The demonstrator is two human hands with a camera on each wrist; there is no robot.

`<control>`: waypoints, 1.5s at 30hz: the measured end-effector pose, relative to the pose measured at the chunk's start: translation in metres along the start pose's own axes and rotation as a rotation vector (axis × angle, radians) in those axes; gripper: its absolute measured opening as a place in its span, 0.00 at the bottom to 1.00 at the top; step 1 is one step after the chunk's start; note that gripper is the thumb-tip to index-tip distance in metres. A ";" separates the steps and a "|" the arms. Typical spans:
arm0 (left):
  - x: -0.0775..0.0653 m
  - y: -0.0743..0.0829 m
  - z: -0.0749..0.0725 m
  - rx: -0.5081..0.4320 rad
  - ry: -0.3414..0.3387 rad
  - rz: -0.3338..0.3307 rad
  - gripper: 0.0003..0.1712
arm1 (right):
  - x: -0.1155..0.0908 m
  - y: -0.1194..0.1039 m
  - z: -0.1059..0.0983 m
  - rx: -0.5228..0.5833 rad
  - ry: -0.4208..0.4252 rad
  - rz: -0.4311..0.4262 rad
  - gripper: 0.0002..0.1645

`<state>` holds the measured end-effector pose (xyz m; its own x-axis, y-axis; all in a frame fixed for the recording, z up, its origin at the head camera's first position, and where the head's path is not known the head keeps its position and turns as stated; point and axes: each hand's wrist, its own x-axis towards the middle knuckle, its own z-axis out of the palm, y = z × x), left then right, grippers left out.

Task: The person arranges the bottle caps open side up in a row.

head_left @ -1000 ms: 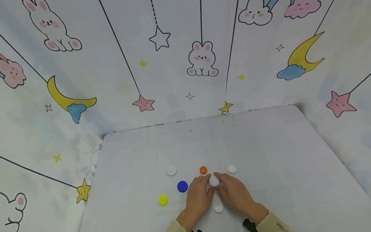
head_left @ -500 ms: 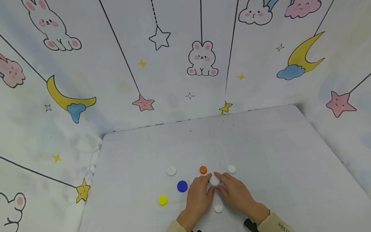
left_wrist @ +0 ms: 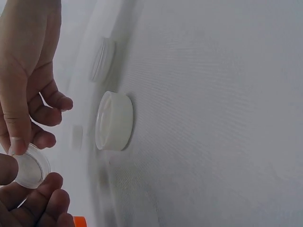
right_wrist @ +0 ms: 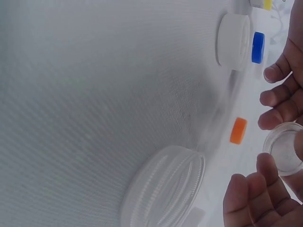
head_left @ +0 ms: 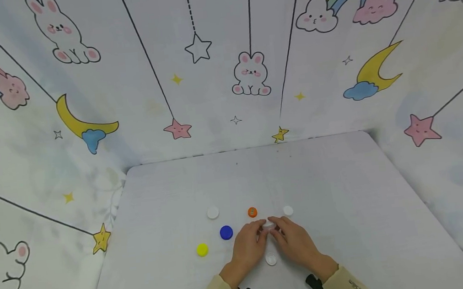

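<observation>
Both hands meet at the middle of the group of caps, pinching one small clear round cap (head_left: 269, 225) between their fingertips. My left hand (head_left: 248, 244) has it from the left, my right hand (head_left: 292, 239) from the right. The wrist views show the clear cap (left_wrist: 33, 166) tilted, with a thumb over its face and fingers at its rim. Just beyond the hands lies an orange cap (head_left: 252, 212); a ridged translucent cap (head_left: 271, 259) sits nearer the body, between the wrists.
To the left lie a blue cap (head_left: 226, 232), a yellow cap (head_left: 202, 250) and a white cap (head_left: 213, 213). Another white cap (head_left: 288, 210) is beyond the right hand. A white cloth covers the table (head_left: 333, 177), backed by printed fabric walls (head_left: 218, 90).
The held cap has tipped from lying face up to showing its edge, the fingertips turning with it. Both hands stay in place, and the other caps have not moved.
</observation>
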<state>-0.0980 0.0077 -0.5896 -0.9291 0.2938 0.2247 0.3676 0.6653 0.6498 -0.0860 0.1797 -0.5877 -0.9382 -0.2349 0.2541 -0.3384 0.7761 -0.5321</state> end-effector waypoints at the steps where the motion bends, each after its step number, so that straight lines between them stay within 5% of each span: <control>1: 0.000 0.000 0.000 -0.027 -0.004 -0.018 0.15 | 0.000 0.000 0.000 0.004 0.004 -0.003 0.24; 12: 0.008 0.000 -0.007 -0.364 -0.084 -0.269 0.14 | 0.006 0.001 0.000 -0.050 0.083 -0.134 0.39; 18: 0.010 0.000 -0.009 -0.440 -0.106 -0.308 0.16 | 0.008 0.000 -0.001 -0.089 0.122 -0.173 0.38; 24: 0.009 -0.003 -0.006 -0.331 -0.065 -0.233 0.13 | 0.007 0.000 -0.003 -0.106 0.100 -0.157 0.34; 34: 0.002 -0.008 0.001 -0.078 -0.037 -0.042 0.22 | 0.002 0.004 0.003 -0.110 -0.009 -0.062 0.30; 45: 0.001 -0.010 0.001 0.006 -0.069 -0.039 0.21 | 0.001 0.002 0.006 -0.085 0.010 -0.054 0.31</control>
<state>-0.1028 0.0024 -0.5967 -0.9376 0.3141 0.1492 0.3321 0.6814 0.6523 -0.0882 0.1775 -0.5933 -0.9177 -0.2723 0.2893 -0.3810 0.8094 -0.4468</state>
